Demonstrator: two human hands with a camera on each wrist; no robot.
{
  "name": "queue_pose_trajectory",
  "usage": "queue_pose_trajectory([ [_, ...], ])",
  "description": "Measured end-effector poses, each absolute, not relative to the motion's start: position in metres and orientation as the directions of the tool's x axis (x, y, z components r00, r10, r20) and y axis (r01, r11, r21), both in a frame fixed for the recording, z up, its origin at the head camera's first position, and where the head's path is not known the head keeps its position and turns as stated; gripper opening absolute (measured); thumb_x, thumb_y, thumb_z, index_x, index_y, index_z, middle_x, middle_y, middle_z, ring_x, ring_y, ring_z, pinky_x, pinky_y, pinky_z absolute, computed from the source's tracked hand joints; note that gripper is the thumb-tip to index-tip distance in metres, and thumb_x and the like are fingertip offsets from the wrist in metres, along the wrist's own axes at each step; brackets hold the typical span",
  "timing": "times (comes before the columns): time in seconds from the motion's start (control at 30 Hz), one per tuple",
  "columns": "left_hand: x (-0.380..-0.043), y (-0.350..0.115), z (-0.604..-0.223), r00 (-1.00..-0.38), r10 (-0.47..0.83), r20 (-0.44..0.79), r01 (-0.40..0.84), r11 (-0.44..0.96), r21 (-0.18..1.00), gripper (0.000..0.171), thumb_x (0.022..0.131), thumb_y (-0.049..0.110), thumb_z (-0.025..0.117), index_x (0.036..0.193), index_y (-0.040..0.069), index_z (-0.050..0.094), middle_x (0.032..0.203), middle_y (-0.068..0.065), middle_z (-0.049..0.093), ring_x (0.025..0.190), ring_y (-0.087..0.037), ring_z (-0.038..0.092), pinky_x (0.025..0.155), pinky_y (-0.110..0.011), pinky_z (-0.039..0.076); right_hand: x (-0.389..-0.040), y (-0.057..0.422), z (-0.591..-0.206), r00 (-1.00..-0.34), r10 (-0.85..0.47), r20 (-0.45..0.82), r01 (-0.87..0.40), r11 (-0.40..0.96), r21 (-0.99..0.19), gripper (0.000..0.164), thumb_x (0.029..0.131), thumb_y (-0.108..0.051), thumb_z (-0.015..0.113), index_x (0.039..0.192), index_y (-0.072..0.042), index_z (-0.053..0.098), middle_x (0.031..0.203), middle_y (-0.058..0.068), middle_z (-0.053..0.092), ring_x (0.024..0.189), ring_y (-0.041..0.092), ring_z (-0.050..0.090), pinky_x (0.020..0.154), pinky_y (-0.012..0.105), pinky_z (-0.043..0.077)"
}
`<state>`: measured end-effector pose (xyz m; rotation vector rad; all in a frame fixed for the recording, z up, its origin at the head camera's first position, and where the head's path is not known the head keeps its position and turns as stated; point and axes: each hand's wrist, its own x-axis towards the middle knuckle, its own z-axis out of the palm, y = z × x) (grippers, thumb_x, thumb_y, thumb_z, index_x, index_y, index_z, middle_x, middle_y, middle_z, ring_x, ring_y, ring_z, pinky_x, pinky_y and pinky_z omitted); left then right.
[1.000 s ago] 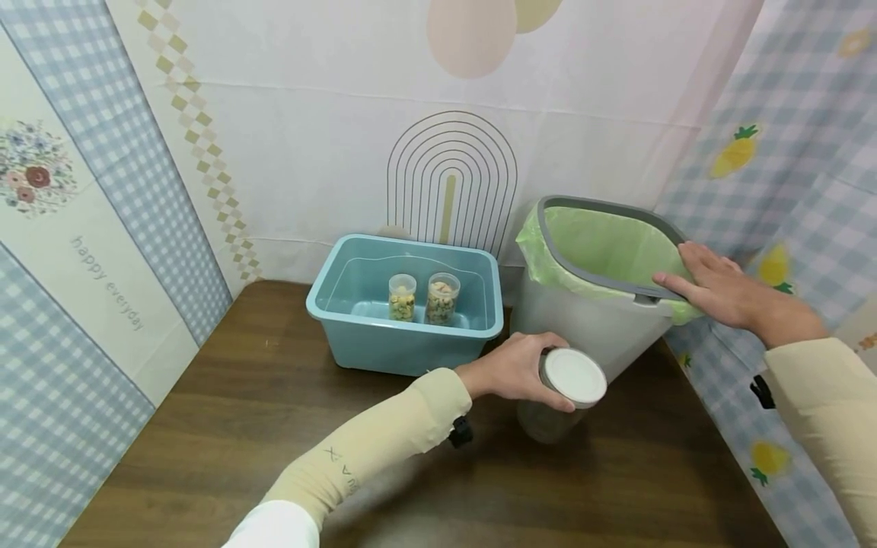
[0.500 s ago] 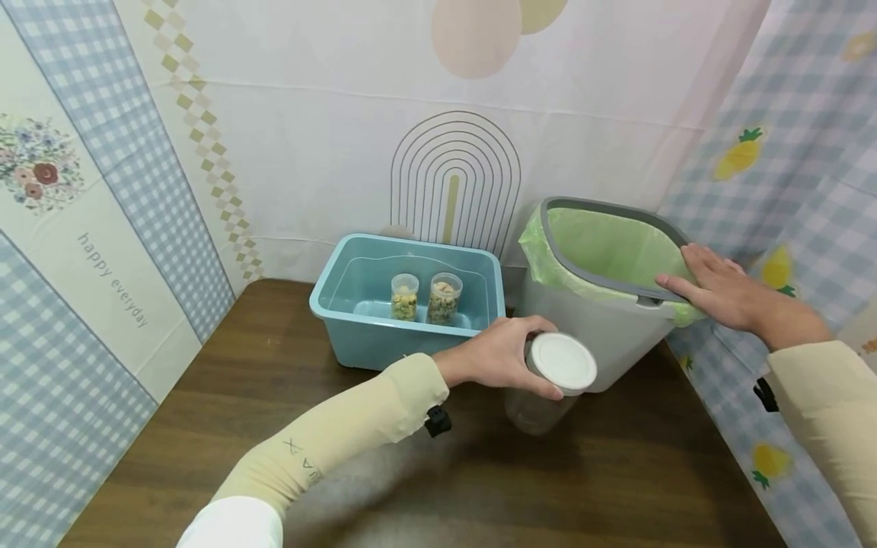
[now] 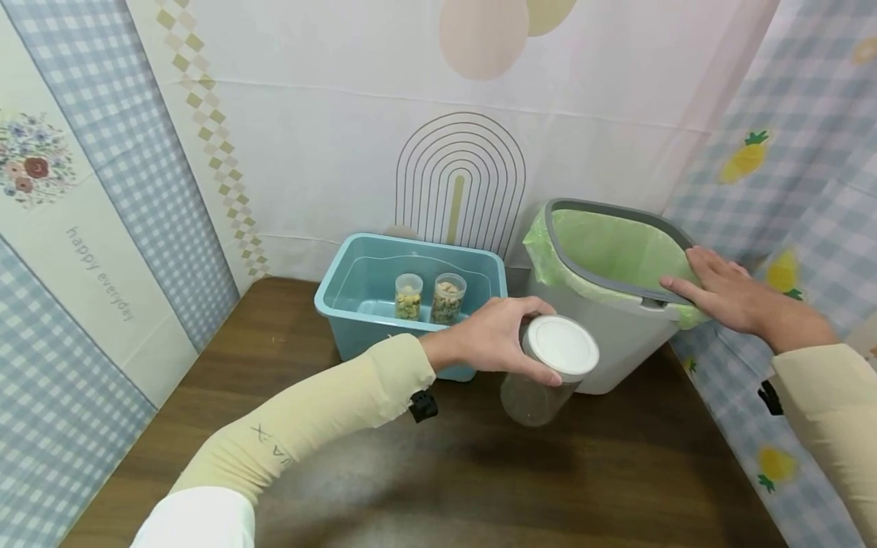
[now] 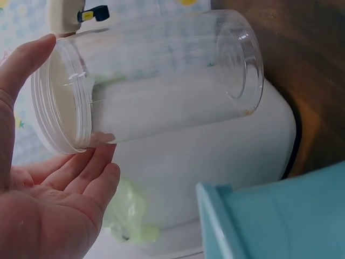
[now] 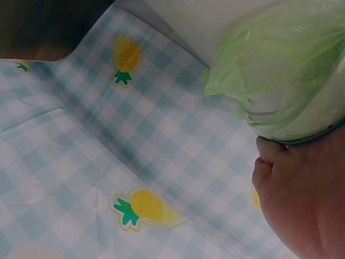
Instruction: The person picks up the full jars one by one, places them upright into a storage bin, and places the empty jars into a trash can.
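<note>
My left hand [image 3: 503, 339] grips a clear, wide-mouthed plastic jar [image 4: 172, 75] around its white lid [image 3: 562, 346], thumb on the near side and fingers on the far side. The jar is tilted, its base toward the wooden table, and nothing shows inside. At the right, my right hand [image 3: 733, 297] holds the grey rim of a trash bin [image 3: 610, 350] lined with a green bag [image 3: 610, 240]. Its thumb lies along the front rim and its fingers bend over the right side, partly hidden in the head view.
Left of the bin stands a blue plastic tub [image 3: 349, 320]. Inside it are two small clear cups, one with yellowish pieces [image 3: 408, 301] and one with mixed pieces [image 3: 448, 301]. A brown wooden table [image 3: 425, 472] lies below, with patterned cloth [image 3: 329, 152] behind and at the sides.
My left hand has moved left and slightly up with the jar, away from the bin's front and closer to the blue tub. The right hand stays on the bin's rim.
</note>
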<state>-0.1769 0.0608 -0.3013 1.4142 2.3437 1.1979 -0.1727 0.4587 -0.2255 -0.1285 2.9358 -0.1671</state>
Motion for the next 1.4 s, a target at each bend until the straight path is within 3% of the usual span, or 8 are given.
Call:
queue_pose_trajectory([
  [0.37, -0.188, 0.038, -0.264, -0.603, 0.751, 0.269, 0.637, 0.250, 0.729, 0.077, 0.078, 0.037, 0.094, 0.142, 0.012, 0.060, 0.129, 0.000, 0.071, 0.118, -0.010, 0.067, 0.097, -0.022, 0.055, -0.173, 0.461, -0.225, -0.977, -0.097, -0.188, -0.078, 0.991, -0.107, 0.096, 0.112, -0.061, 0.026, 0.163, 0.010, -0.013, 0.168, 0.040, -0.017, 0.157, 0.059, -0.013, 0.122, 0.079, -0.005],
  [0.73, -0.200, 0.020, -0.223, -0.641, 0.707, 0.299, 0.619, 0.246, 0.746, 0.068, 0.078, 0.034, 0.094, 0.133, 0.008, 0.064, 0.123, -0.001, 0.072, 0.112, -0.011, 0.069, 0.098, -0.027, 0.056, -0.171, 0.464, -0.225, -0.977, -0.099, -0.190, -0.080, 0.991, -0.106, 0.095, 0.112, -0.060, 0.026, 0.163, 0.010, -0.013, 0.168, 0.040, -0.017, 0.157, 0.059, -0.013, 0.121, 0.079, -0.005],
  [1.23, -0.220, 0.012, -0.152, -0.675, 0.661, 0.328, 0.655, 0.330, 0.680, 0.068, 0.078, 0.040, 0.094, 0.132, 0.009, 0.065, 0.124, -0.001, 0.075, 0.108, -0.010, 0.068, 0.095, -0.022, 0.053, -0.171, 0.465, -0.225, -0.978, -0.097, -0.187, -0.077, 0.991, -0.112, 0.096, 0.112, -0.060, 0.027, 0.163, 0.011, -0.013, 0.168, 0.040, -0.017, 0.157, 0.060, -0.013, 0.121, 0.079, -0.005],
  [1.4, -0.219, 0.024, -0.134, -0.660, 0.665, 0.349, 0.668, 0.309, 0.677, 0.063, 0.078, 0.039, 0.093, 0.127, 0.009, 0.068, 0.123, -0.001, 0.073, 0.109, -0.011, 0.067, 0.092, -0.022, 0.053, -0.170, 0.467, -0.226, -0.978, -0.089, -0.190, -0.070, 0.992, -0.106, 0.096, 0.112, -0.060, 0.026, 0.162, 0.011, -0.013, 0.168, 0.040, -0.017, 0.157, 0.060, -0.013, 0.120, 0.080, -0.005],
])
